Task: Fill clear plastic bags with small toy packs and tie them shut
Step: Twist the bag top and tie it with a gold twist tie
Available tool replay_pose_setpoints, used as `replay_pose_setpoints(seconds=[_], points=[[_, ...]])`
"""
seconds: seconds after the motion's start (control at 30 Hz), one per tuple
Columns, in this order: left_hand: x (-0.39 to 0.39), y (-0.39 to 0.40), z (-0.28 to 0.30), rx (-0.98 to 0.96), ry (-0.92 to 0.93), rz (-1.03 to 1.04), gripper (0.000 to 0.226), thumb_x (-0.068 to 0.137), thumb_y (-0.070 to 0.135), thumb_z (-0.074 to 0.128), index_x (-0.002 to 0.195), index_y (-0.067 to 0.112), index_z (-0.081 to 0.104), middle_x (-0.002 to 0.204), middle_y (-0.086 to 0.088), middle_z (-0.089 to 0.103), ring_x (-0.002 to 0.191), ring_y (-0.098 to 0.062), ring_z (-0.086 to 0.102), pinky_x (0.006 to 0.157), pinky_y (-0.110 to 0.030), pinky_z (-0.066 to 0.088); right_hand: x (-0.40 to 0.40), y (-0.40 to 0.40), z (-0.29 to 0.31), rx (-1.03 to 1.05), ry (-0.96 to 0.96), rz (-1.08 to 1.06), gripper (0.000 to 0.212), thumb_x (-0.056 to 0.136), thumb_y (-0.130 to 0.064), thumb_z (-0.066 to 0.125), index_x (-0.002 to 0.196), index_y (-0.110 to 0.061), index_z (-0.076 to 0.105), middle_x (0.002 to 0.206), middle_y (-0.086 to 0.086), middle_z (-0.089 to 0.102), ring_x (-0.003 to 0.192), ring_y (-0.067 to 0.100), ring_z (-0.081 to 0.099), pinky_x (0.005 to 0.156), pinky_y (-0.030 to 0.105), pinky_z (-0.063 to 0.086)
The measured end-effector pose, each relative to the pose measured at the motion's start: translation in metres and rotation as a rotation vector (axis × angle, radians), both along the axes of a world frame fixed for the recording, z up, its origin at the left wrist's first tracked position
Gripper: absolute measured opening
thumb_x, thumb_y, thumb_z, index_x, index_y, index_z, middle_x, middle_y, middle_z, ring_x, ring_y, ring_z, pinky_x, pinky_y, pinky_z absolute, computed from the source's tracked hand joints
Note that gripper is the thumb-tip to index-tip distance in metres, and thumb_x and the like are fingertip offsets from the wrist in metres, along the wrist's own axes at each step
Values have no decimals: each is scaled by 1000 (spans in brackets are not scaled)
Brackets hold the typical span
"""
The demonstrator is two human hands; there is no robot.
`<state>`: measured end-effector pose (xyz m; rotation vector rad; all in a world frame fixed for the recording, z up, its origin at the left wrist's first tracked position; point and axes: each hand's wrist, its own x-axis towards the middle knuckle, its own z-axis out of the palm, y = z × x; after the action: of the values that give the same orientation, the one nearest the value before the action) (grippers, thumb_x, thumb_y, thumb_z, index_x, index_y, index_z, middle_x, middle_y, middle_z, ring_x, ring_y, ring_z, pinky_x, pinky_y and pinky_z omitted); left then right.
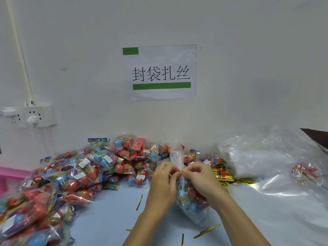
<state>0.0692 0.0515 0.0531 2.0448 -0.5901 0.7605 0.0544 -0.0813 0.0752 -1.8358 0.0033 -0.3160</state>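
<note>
Toy packs [74, 176] heap along the left and far counter [110, 210]; bare surface lies near centre. There the filled clear bag [190, 197] stands, its neck pinched from both sides by the left hand [164, 181] and right hand [200, 178], each grip clenched on it.

A white paper sign [160, 71] bearing black characters and two green bars is hanging on the white wall [248, 50]. A white socket strip [29, 116] is sitting at the left with one white plug [32, 120] seated in it, a conduit [19, 50] rising above. A pink item [12, 173] is showing at the left edge. The counter [110, 210] is presenting a pale blue surface.
</note>
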Motion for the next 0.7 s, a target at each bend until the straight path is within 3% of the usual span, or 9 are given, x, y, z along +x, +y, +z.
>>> replay_pose_setpoints(seconds=[0.1,0.2,0.33,0.4,0.5,0.57,0.63,0.7], points=[[1,-1,2,-27,53,-12,23,93,6,63,75,19,54,84,7,49,81,-5,47,71,-13,35,1,-1,-1,-9,-5,8,29,94,-18,68,66,-19,75,64,-3,69,67,16,64,66,32,53],[2,-1,4,-36,133,4,19,96,16,62,78,17,56,90,7,46,88,-9,48,74,-14,36,2,-1,-3,-29,-28,19,24,96,-18,66,74,-18,76,78,4,72,78,20,68,72,34,55],[1,-10,8,-114,291,61,15,95,22,62,82,13,61,99,5,44,105,-16,46,83,-18,36,5,-1,-6,-69,-31,4,23,100,-21,60,82,-16,72,81,18,71,59,18,63,51,25,50],[1,-14,10,-181,382,113,16,94,21,62,81,11,65,107,-3,49,112,-20,45,93,-26,39,6,0,-9,-85,-41,-1,22,101,-20,59,84,-15,71,81,20,70,52,11,60,45,22,46],[0,-18,14,-249,481,176,33,91,19,62,59,13,58,109,-30,59,114,-43,51,99,-50,44,8,2,-11,-76,-64,-10,19,100,-17,60,85,-12,69,78,17,69,46,3,56,46,18,44],[-2,-19,16,-279,605,218,41,91,23,61,51,19,49,116,-37,58,118,-52,49,101,-57,43,8,4,-12,-60,-63,-7,18,100,-16,60,84,-11,68,72,11,66,45,2,54,47,17,42],[-2,-18,17,-337,708,233,38,88,24,61,53,18,46,124,-37,55,122,-51,48,103,-58,41,9,6,-12,-73,-68,-8,18,99,-15,60,84,-12,67,73,2,64,52,1,52,52,16,42],[-3,-16,20,-420,760,215,22,84,24,61,68,9,58,124,-34,57,123,-48,47,105,-57,40,10,9,-12,-82,-83,-14,17,99,-14,61,83,-10,67,76,-3,63,56,1,53,53,15,41]])
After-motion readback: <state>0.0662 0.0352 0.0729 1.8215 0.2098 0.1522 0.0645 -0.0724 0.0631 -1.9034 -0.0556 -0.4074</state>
